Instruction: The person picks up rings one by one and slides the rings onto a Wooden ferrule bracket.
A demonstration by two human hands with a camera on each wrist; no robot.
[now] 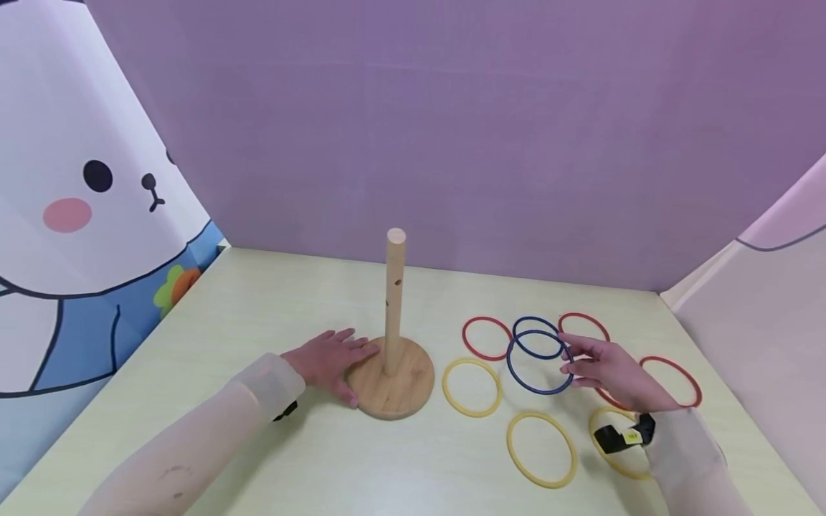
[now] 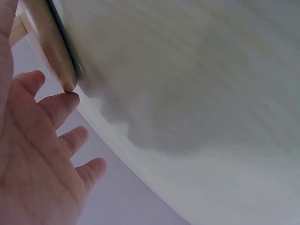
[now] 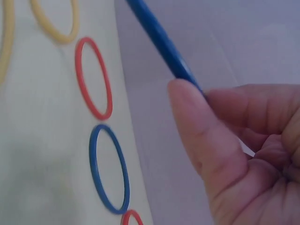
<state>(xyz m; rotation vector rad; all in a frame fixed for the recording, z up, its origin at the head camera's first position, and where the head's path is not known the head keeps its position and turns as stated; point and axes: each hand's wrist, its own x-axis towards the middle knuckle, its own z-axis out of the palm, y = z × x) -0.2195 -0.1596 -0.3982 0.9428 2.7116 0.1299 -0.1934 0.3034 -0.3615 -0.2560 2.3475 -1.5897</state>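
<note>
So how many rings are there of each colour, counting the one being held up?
Red rings: 4 (one mostly hidden by the right hand)
Yellow rings: 3
Blue rings: 2 (one held in that hand)
Total: 9 rings in view

Soft, bright light on the tabletop (image 1: 445, 466); left wrist view dimmer, diffusely shadowed, perhaps slightly blurred.
</note>
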